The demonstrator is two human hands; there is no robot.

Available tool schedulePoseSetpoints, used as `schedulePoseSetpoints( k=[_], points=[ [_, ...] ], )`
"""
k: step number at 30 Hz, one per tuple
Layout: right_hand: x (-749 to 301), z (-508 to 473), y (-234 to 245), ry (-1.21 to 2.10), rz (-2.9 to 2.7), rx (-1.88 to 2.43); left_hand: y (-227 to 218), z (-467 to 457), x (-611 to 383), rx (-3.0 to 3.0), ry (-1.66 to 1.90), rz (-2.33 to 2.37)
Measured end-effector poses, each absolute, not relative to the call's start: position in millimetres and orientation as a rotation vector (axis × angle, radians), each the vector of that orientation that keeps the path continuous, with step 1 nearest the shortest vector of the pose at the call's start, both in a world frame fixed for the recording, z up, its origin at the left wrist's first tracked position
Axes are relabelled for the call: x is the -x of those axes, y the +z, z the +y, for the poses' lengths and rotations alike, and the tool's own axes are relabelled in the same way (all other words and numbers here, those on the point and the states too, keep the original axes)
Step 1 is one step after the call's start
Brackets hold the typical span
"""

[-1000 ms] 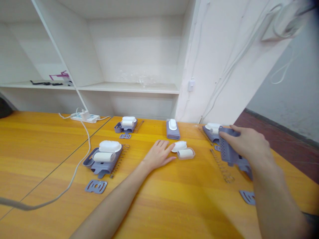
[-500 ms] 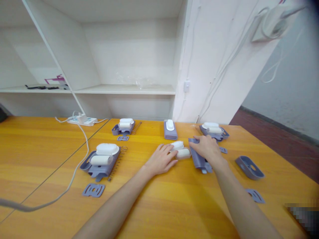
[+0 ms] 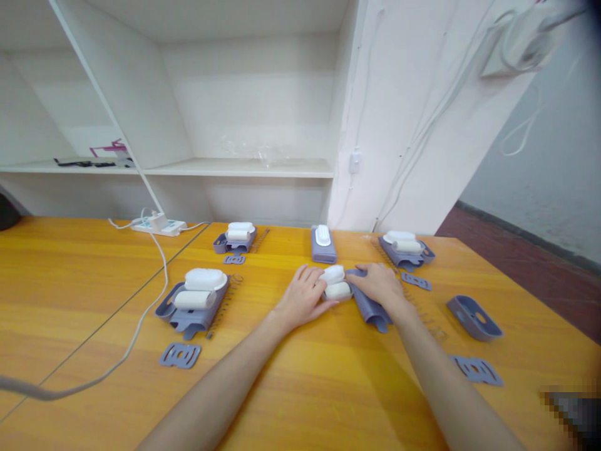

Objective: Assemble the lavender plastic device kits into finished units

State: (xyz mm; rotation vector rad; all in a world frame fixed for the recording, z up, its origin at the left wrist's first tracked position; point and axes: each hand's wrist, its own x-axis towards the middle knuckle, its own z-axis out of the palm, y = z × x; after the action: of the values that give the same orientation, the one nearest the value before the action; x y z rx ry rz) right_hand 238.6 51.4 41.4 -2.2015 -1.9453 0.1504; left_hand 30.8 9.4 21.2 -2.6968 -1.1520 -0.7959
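Observation:
My left hand (image 3: 305, 294) curls around the left ends of a white oval piece (image 3: 333, 274) and a white roll-shaped piece (image 3: 338, 290), its thumb along the near side. Both pieces lie close together on the table, partly covered by the fingers. Just to their right, my right hand (image 3: 379, 287) is closed over the upper part of a purple-grey housing (image 3: 369, 307). That housing lies tilted, with a small tab at its near end. Behind my right forearm, a coil spring (image 3: 425, 313) rests on the table.
Similar part sets with white pieces stand at left (image 3: 200, 300), back left (image 3: 240, 237) and back right (image 3: 404, 249). An assembled unit (image 3: 323, 244) lies at back centre. On the right are a hollow purple-grey cap (image 3: 475, 318) and a slotted plate (image 3: 477, 369). A power strip (image 3: 159, 224) trails its cable leftward.
My right hand has shifted left with the housing, bringing it beside the white pieces and uncovering the spring. The roll-shaped piece has moved slightly left; my left hand stays nearly in place.

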Motion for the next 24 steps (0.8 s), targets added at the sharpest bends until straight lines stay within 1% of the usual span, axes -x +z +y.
schedulePoseSetpoints(
  k=[5,12,24],
  points=[
    [-227.7,49.0,38.9,0.105,-1.922,2.193,19.4,10.6,-29.3,2.697,-0.881,-1.207],
    [-217.3,40.3,36.8,0.009,-1.883,2.188,16.4,14.9,-27.9,2.834,-0.814,-1.175],
    [-217.6,40.6,31.9,-0.004,-1.897,2.146,17.2,12.7,-29.3,2.824,-0.822,-1.242]
  ],
)
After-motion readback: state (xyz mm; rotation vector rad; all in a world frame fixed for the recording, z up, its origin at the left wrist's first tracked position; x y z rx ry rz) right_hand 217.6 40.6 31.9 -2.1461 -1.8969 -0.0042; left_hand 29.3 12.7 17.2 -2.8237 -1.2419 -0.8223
